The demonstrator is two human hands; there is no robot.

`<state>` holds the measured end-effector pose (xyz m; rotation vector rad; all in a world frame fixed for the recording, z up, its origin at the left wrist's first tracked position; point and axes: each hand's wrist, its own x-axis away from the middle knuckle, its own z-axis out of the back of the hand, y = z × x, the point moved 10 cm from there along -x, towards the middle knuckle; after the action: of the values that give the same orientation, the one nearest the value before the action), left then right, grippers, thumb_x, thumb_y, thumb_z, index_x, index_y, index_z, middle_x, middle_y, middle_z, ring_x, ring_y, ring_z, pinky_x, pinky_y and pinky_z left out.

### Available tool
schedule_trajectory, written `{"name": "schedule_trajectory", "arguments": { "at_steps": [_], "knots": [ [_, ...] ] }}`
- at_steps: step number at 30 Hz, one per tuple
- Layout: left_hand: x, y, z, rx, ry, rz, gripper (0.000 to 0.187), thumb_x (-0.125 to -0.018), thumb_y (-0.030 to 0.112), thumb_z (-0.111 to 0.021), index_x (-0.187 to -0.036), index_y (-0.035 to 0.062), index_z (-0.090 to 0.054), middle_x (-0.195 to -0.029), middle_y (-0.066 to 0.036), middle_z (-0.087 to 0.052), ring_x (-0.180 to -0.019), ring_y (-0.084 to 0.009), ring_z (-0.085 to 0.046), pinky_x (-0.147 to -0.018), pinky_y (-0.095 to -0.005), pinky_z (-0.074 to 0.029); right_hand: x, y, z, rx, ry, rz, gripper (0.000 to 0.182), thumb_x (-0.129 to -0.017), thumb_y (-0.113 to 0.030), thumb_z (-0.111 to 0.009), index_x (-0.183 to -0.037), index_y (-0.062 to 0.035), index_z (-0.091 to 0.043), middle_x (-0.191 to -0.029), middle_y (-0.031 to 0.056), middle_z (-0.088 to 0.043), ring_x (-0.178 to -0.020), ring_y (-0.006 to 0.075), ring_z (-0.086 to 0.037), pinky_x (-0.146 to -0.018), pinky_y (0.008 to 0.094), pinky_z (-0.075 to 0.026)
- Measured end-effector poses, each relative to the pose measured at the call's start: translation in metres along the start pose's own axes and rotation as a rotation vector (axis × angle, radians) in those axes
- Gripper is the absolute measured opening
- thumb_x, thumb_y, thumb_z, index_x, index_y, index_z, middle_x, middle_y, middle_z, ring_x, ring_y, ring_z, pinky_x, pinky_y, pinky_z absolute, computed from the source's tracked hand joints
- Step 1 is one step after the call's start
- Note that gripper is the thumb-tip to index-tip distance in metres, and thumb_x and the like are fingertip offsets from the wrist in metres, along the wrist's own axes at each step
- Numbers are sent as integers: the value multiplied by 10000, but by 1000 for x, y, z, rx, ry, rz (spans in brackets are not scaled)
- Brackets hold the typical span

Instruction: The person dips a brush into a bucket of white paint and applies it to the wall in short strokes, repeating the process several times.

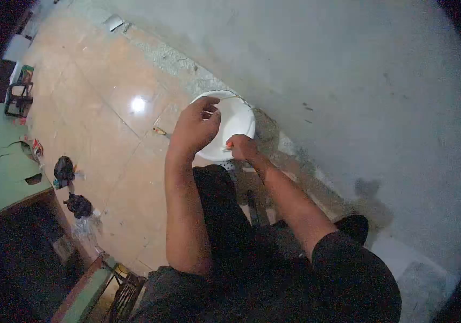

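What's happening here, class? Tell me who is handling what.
A person is working with both hands over a white basin beside a grey wall. The right hand grips a small orange item; the left hand is curled at the opposite side, its hold unclear. A light-handled tool lies on the tiled floor. The item is too small to identify.
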<state>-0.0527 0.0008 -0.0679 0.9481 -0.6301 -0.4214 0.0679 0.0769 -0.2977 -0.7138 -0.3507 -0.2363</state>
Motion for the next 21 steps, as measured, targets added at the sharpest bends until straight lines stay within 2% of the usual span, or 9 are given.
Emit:
{"name": "schedule_trajectory", "arguments": {
  "at_steps": [3, 4, 6, 7, 9, 12, 14, 17, 21],
  "knots": [
    [5, 7, 5, 11, 9, 38, 324, -907, 187, -605, -1184, 19, -614, -1097, -151, -668, -985, -249, -644, -850, -370, -516, 6, 54, -1, -477, 377, -90, 212, -778, -172, -698, -961, -67, -705, -902, 93, -699, -767, 277, -670, -711, 413, -527],
    [4, 7, 7, 22, 36, 2, 313, -884, 166, -597, -1154, 10, -622, -1054, -172, -674, -945, -270, -659, -832, -371, -520, 13, 83, -14, -683, 382, -397, 235, -833, -246, -701, -992, -73, -691, -850, 33, -676, -656, 215, -622, -661, 370, -512],
    [3, 3, 8, 34, 61, -50, 304, -860, 146, -589, -1124, 1, -631, -1011, -192, -679, -905, -290, -674, -814, -372, -523, 46, 76, -14, -1196, 286, -393, 257, -904, -312, -632, -1030, -91, -666, -821, -3, -639, -630, 137, -560, -586, 334, -481],
    [1, 0, 8, 30, 73, -78, 293, -865, 143, -584, -1116, 0, -634, -1008, -196, -679, -901, -294, -675, -813, -373, -523, 58, 66, 2, -1193, 303, -385, 257, -904, -312, -632, -1030, -91, -666, -821, -3, -639, -630, 137, -560, -586, 334, -481],
    [5, 8, 12, -11, 95, -86, 273, -881, 123, -556, -1109, -2, -638, -1005, -202, -681, -893, -301, -676, -816, -374, -522, 95, 70, 0, -1289, 228, -763, 250, -948, -342, -564, -1050, -124, -632, -828, -10, -634, -655, 99, -549, -535, 290, -432],
    [-1, 1, 14, 7, 87, -84, 274, -882, 111, -547, -1114, -8, -634, -1018, -208, -680, -899, -307, -676, -815, -374, -522, 133, 61, 22, -1685, 307, -641, 231, -967, -354, -528, -1075, -168, -615, -873, -32, -644, -719, 92, -576, -533, 267, -411],
    [-9, -10, 13, 23, 109, -194, 268, -879, 106, -553, -1103, -13, -638, -1016, -210, -683, -900, -308, -678, -814, -374, -521, 166, 50, 49, -1655, 257, -583, 260, -954, -386, -548, -1117, -189, -597, -897, -43, -653, -727, 109, -593, -546, 253, -419],
    [-9, -18, 16, -16, 135, -175, 236, -874, 112, -565, -1047, -16, -662, -986, -196, -692, -904, -297, -677, -816, -360, -512, 204, 45, 81, -1798, 314, -224, 291, -954, -376, -552, -1139, -155, -594, -982, -27, -666, -793, 118, -610, -580, 298, -457],
    [18, 11, 12, -189, 165, -286, 219, -880, 124, -571, -1019, -14, -670, -936, -157, -698, -895, -246, -666, -817, -344, -503, 287, 14, 114, -1860, 421, -252, 294, -955, -360, -557, -1148, -142, -601, -1034, -3, -653, -863, 133, -613, -644, 328, -493]
  ]
}}
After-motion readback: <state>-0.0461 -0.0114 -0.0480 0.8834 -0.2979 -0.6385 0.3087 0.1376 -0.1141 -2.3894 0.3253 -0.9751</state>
